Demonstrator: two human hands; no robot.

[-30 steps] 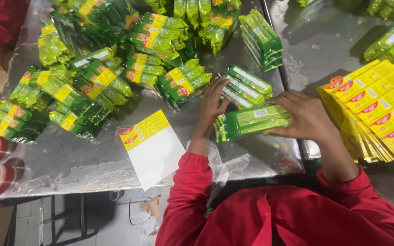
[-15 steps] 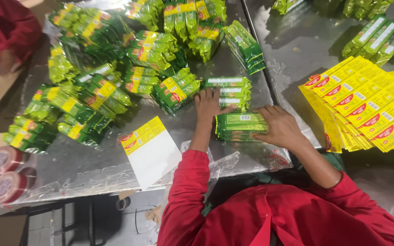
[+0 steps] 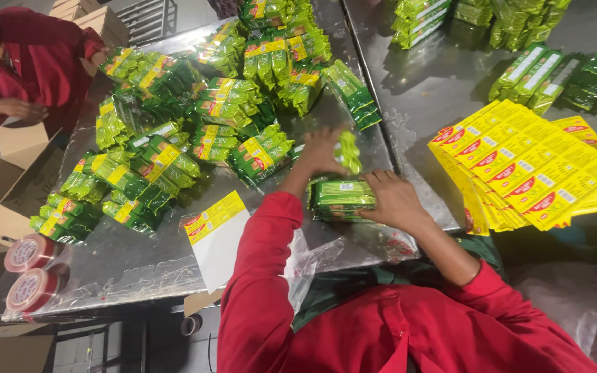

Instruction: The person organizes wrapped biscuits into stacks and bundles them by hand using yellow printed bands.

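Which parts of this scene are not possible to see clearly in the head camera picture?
- Left hand: the green packet it holds is motion-blurred, so the grip is unclear.
- Stack of green packets: the right hand covers its right end, so the count is unclear.
- Tape rolls: partly cut off by the table edge.
- Yellow cartons: right end cut off by the picture edge.

Yellow cartons (image 3: 530,166) are lying fanned right of the table seam (image 3: 374,103); tape rolls (image 3: 29,269) are sitting far left.
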